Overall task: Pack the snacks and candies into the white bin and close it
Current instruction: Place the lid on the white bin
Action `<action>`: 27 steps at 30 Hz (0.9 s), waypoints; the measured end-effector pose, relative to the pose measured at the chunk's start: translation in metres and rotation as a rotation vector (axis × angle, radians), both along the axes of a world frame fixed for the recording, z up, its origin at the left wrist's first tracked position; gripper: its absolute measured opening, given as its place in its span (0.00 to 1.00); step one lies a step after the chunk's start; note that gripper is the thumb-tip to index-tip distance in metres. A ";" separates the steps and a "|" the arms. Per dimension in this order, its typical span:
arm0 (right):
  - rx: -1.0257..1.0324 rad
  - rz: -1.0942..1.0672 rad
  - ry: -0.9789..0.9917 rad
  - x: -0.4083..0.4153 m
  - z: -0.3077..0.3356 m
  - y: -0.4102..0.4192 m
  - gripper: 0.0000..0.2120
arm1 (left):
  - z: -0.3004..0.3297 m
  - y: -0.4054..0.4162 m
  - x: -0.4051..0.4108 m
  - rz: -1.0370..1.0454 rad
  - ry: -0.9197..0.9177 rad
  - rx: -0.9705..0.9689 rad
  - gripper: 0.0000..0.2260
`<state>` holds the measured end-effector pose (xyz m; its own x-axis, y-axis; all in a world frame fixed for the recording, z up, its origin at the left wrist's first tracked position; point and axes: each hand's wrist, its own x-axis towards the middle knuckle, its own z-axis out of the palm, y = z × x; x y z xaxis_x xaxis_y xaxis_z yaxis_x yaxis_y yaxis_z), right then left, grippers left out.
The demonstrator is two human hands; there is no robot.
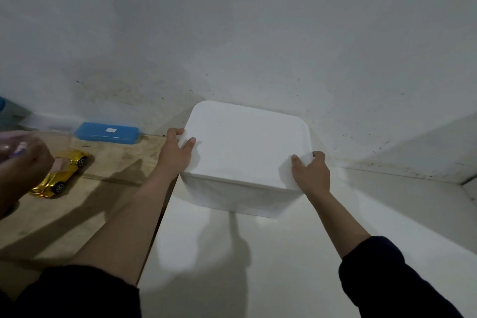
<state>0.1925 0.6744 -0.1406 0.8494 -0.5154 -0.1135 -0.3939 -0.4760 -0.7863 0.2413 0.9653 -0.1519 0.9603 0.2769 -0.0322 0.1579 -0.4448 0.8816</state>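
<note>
Closing is in hand: we grip the lid (245, 144) with left hand (178, 152) and right hand (311, 173), fingers curled over its corners, likely pressing down next.

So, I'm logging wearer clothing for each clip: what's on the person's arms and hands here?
Both hands, left and right, are bare: no gloves, rings or watch visible. Dark, near-black sleeves, the left and the right, are pushed up, leaving the forearms uncovered.
</note>
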 end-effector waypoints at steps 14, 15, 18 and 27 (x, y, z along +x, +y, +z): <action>0.149 -0.182 -0.114 -0.008 -0.007 0.003 0.20 | -0.003 -0.004 -0.003 0.007 0.014 0.063 0.18; 0.154 -0.176 -0.106 -0.008 -0.006 0.003 0.20 | -0.001 -0.005 -0.004 -0.008 0.031 0.133 0.19; 0.164 -0.155 -0.080 -0.006 -0.009 0.001 0.23 | 0.001 -0.008 -0.006 -0.015 0.029 0.381 0.20; 0.086 -0.160 -0.118 -0.007 -0.009 0.005 0.15 | 0.002 -0.015 -0.010 0.028 0.017 0.653 0.27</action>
